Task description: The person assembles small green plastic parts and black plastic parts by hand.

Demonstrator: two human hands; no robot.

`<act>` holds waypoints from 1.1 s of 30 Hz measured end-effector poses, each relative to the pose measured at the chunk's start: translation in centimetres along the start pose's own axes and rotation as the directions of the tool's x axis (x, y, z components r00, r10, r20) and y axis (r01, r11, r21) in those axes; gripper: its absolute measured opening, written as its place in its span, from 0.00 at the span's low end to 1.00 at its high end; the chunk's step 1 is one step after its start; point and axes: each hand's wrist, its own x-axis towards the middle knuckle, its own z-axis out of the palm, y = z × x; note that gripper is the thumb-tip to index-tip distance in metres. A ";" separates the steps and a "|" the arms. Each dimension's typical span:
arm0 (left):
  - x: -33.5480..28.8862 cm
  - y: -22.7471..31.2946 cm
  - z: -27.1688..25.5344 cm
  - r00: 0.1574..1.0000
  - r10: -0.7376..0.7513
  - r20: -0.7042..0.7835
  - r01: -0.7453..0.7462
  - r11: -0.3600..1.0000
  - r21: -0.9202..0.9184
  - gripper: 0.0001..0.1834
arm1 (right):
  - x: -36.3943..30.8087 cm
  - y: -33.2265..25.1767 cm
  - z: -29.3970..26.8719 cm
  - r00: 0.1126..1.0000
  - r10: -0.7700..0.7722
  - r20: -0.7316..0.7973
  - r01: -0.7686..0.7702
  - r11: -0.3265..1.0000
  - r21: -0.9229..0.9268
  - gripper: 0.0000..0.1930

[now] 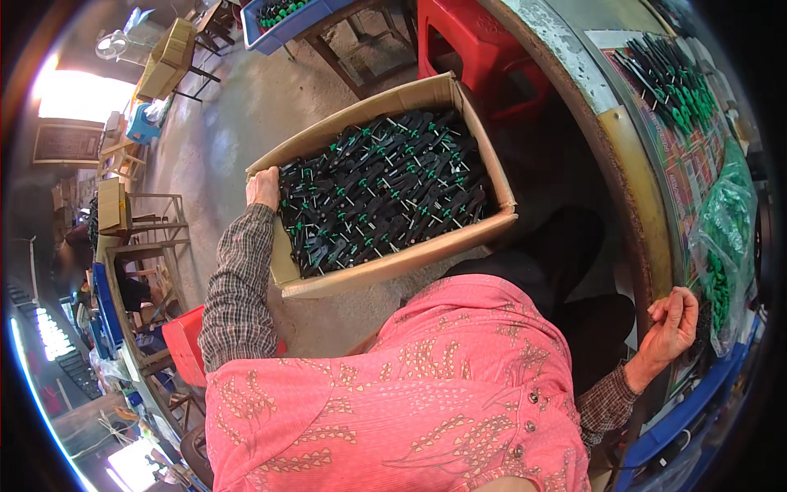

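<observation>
A large open cardboard box [398, 275] stands in front of me, filled with black pieces [385, 189] that have green parts and thin metal pins; their exact kind is unclear. My left hand [263, 189] is closed over the box's left rim, with the fingertips hidden inside. Far to the right, beside the worktable's edge, my right hand [674, 325] has its fingers curled toward the thumb. Whether something small is between them, I cannot make out. A clear plastic bag of green pieces [725, 246] lies nearest to that hand.
On the worktable [627, 156], black and green pieces [672, 82] lie in a bunch over printed paper. A blue tray [684, 410] sits near the right hand. Beyond the box are a red stool [475, 45] and a blue crate [283, 23]. Another red stool [185, 344] is at left.
</observation>
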 end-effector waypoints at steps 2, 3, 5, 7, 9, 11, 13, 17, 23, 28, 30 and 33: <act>-0.5 0.5 -1.1 0.993 -0.014 -0.119 0.006 0.998 -0.069 0.09 | -0.1 -0.3 0.2 1.000 0.002 -0.016 -0.002 1.000 0.005 0.06; -0.7 0.7 -1.8 0.992 -0.007 -0.124 -0.002 0.998 -0.067 0.09 | -0.1 -0.4 0.3 1.000 0.004 -0.025 -0.004 1.000 0.009 0.06; -1.1 0.8 -3.0 0.984 -0.158 -0.085 0.141 0.974 -0.178 0.11 | 0.0 -0.2 0.3 1.000 0.002 -0.022 -0.001 1.000 0.028 0.05; -1.4 1.6 -3.8 0.968 -0.007 -0.250 -0.037 0.985 -0.170 0.11 | 0.1 -0.1 0.2 1.000 0.001 -0.029 0.000 0.999 0.041 0.05; -1.9 6.7 -8.4 0.956 -0.271 0.114 0.266 0.631 -0.728 0.11 | -0.1 -0.5 0.1 0.998 0.012 -0.054 -0.010 0.999 0.036 0.05; -2.6 10.8 -11.4 0.980 -0.123 0.156 0.195 0.448 -0.873 0.11 | -0.2 -0.9 0.2 0.997 0.006 -0.083 -0.002 0.999 0.047 0.04; -2.8 14.9 -11.8 0.973 0.085 0.214 0.202 0.129 -0.971 0.10 | -0.6 -1.3 0.9 0.989 -0.008 -0.145 0.002 0.999 -0.045 0.04; -5.6 22.5 -16.3 0.907 0.364 0.211 0.219 0.021 -0.976 0.09 | -1.8 -3.9 4.3 0.993 0.097 -0.066 -0.106 0.982 -0.156 0.02; -9.5 32.5 -19.5 0.738 0.637 0.223 0.376 -0.113 -0.920 0.08 | -3.5 -3.6 7.8 0.954 0.190 0.234 -0.177 0.981 -0.078 0.14; -13.3 38.5 -20.5 0.640 0.755 0.144 0.390 -0.158 -0.907 0.11 | -3.9 -2.4 7.5 0.902 0.305 0.305 -0.366 0.915 0.168 0.20; -14.6 40.4 -20.3 0.630 0.770 0.099 0.392 -0.205 -0.897 0.13 | -3.9 -2.5 7.1 0.919 0.280 0.278 -0.350 0.903 0.250 0.16; -15.5 41.8 -20.8 0.630 0.772 0.084 0.358 -0.193 -0.913 0.15 | -3.8 -2.6 5.6 0.906 0.321 0.277 -0.376 0.910 0.174 0.14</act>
